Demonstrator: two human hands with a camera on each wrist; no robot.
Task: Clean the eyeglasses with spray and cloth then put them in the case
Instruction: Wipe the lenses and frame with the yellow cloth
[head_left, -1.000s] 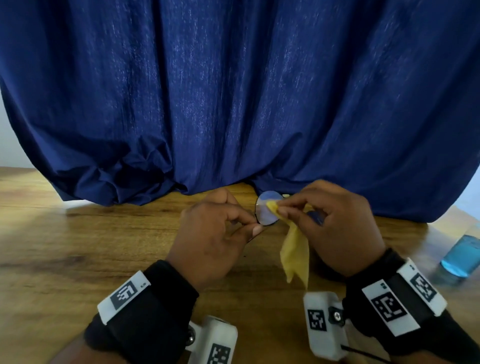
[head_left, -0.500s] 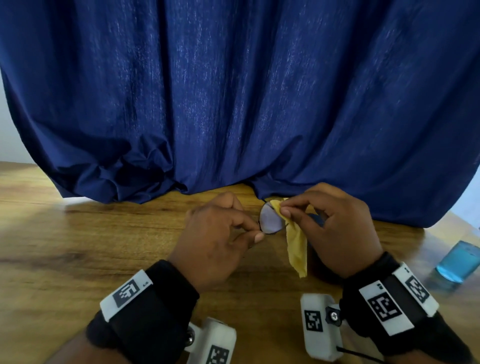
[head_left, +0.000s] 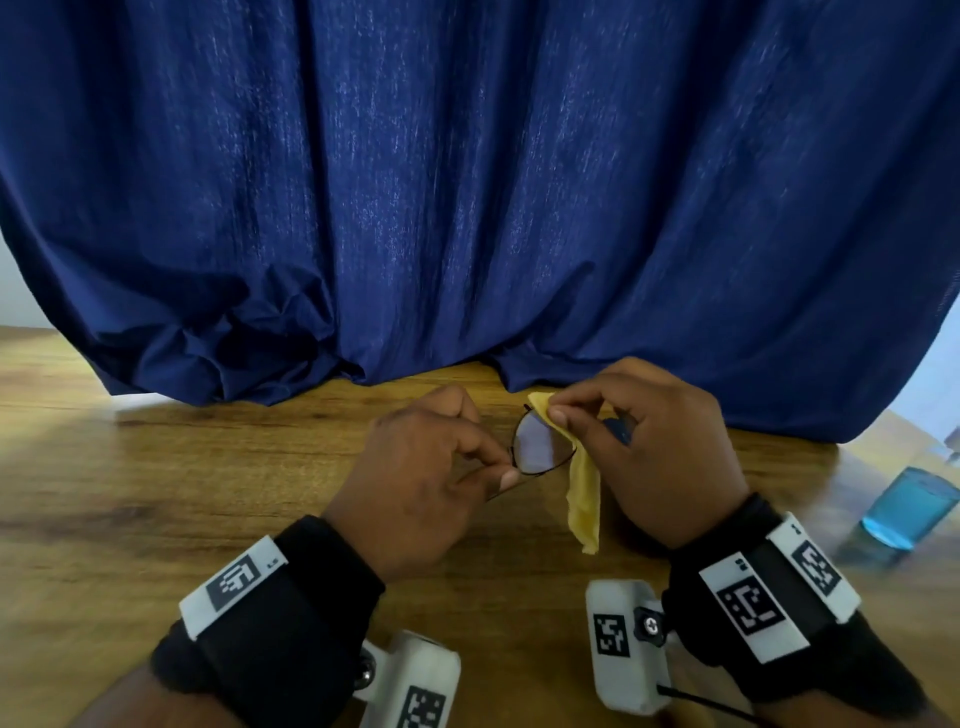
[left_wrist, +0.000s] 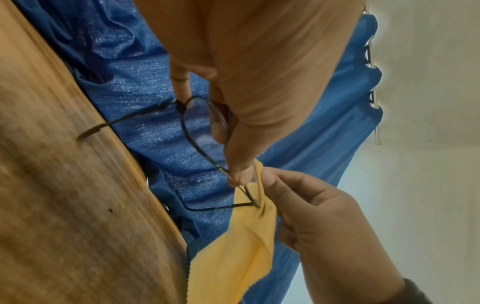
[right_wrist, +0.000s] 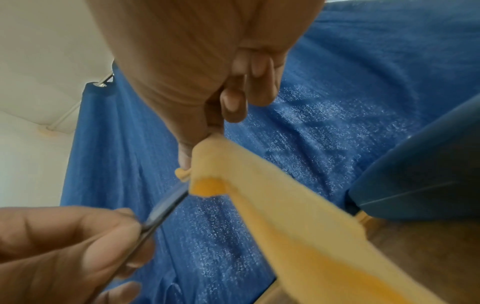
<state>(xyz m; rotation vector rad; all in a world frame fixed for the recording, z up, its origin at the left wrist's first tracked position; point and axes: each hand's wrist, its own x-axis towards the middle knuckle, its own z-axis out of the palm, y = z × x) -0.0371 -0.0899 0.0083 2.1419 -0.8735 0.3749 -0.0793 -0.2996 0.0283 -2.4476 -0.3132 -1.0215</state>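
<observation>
Blue liquid, apparently, in clear bottle (head_left: 906, 512) on table (head_left: 156, 493).

I'm losing one lens of the eyeglasses (head_left: 540, 444) behind the right hand (head_left: 660, 447) and the yellow cloth (head_left: 584, 493). At far right, the blue bottle (head_left: 906, 512) is blurring, its top hidden at the edge.

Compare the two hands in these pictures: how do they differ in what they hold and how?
1. The left hand pinches the glasses by the frame; the right hand pinches the yellow cloth.
2. The left hand grips beside one lens; the right hand presses cloth against that lens's far edge, and the rest of the cloth hangs.

Both are above the table and wear black wristbands.
</observation>
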